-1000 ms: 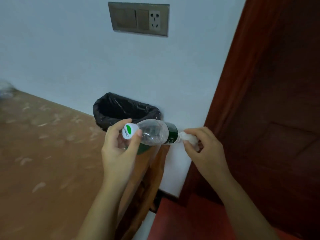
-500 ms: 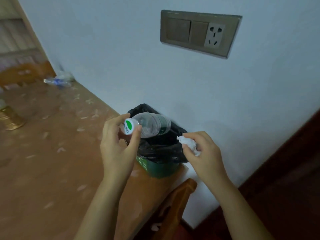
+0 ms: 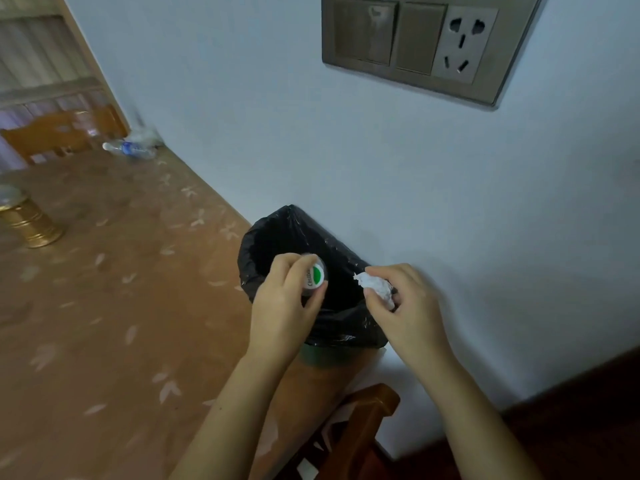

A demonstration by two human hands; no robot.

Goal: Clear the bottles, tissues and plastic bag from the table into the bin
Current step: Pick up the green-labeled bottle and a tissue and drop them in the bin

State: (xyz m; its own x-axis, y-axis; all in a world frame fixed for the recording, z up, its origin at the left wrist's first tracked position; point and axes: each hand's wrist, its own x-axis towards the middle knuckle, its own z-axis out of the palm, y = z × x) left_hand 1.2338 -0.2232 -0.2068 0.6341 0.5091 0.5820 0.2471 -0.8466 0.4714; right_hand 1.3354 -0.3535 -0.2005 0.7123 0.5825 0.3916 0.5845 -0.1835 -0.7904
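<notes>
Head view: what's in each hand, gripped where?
Left hand: clear plastic bottle, pinched at its cap end. Right hand: crumpled white tissue, pinched in fingertips.

The small round bottle cap (image 3: 313, 277) is white with a green patch and dark lettering. The crumpled paper tissue (image 3: 375, 287) is white. The glossy plastic bin liner (image 3: 332, 251) is black over a green bin body (image 3: 323, 358). The brown table covering (image 3: 114, 306) carries a scattered pattern of pale leaves. The far clear plastic bottle (image 3: 129, 149) wears a blue label. The ribbed metal container (image 3: 29, 225) is gold. The painted wall (image 3: 277, 133) is pale blue, and its switch-and-socket plate (image 3: 412, 46) is brownish grey.
</notes>
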